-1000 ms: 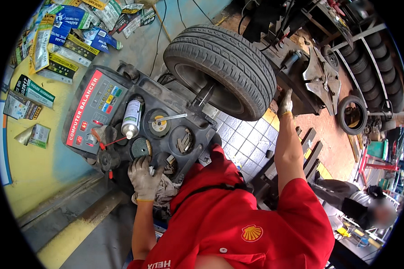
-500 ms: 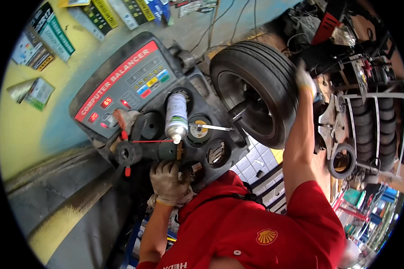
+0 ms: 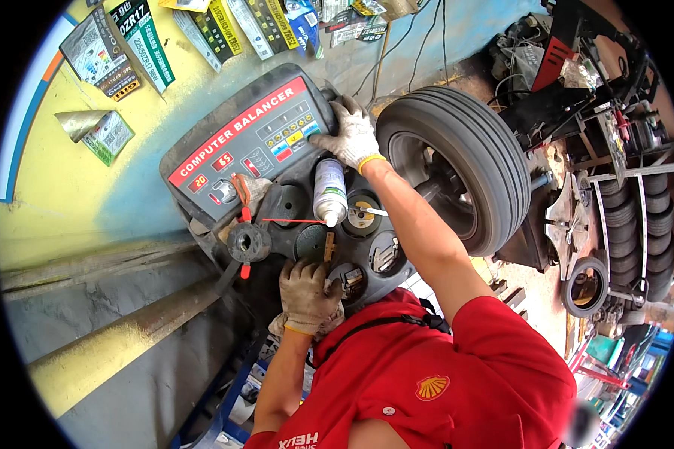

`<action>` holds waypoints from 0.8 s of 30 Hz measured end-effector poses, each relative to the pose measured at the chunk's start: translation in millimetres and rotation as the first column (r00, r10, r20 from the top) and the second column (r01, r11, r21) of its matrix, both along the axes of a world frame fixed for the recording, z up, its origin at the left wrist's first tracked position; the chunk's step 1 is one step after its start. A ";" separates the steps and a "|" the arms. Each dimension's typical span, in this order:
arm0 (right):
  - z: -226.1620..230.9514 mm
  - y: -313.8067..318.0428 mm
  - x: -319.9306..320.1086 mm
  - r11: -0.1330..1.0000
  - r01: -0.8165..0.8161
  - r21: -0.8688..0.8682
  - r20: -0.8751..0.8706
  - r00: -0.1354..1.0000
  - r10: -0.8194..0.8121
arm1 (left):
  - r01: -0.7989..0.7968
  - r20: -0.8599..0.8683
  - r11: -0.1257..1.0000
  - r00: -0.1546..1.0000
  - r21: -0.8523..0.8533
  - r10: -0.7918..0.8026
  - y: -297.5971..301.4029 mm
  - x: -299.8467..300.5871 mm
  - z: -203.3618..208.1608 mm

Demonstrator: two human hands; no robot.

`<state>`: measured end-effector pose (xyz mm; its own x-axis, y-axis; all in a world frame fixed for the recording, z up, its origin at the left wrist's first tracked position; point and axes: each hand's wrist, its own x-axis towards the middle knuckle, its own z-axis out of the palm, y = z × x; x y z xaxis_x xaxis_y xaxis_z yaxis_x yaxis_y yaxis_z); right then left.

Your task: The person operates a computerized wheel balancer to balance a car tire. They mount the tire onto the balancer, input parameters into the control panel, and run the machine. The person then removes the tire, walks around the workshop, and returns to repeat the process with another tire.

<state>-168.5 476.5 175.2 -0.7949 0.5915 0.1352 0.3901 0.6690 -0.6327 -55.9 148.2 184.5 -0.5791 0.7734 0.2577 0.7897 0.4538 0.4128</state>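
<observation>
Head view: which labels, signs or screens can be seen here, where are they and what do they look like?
Control panel: slanted atop the balancing machine, grey with a red strip, small red displays, coloured buttons; right hand touches it.
Spray can: in the tray, white, pale label.
Wall stickers: on the yellow wall, rectangular, dark and green.

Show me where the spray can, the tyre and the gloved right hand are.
spray can (image 3: 329, 191): head view, middle of its white body.
tyre (image 3: 478, 153): head view, on the tread.
right hand (image 3: 352, 135): head view, back of the glove.

A spray can (image 3: 329, 191) stands upright mid-tray, blocking the straight path to the control panel (image 3: 251, 142); the mounted tyre (image 3: 464, 161) walls off the right side.
</observation>
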 end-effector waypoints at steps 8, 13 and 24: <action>3.2 -12.7 -4.9 0.990 0.137 -0.022 -0.003 0.991 -0.137 | 0.024 0.017 0.999 1.000 -0.026 -0.024 -2.1 3.0 0.6; 17.3 -22.9 19.1 0.987 0.158 -0.031 -0.046 0.986 -0.159 | 0.050 -0.040 0.997 0.998 -0.052 -0.052 -4.8 6.4 4.3; -48.1 -57.3 285.5 0.700 0.695 0.163 0.190 0.674 -0.714 | 0.075 -0.091 0.979 0.991 -0.192 -0.094 -8.2 11.5 9.5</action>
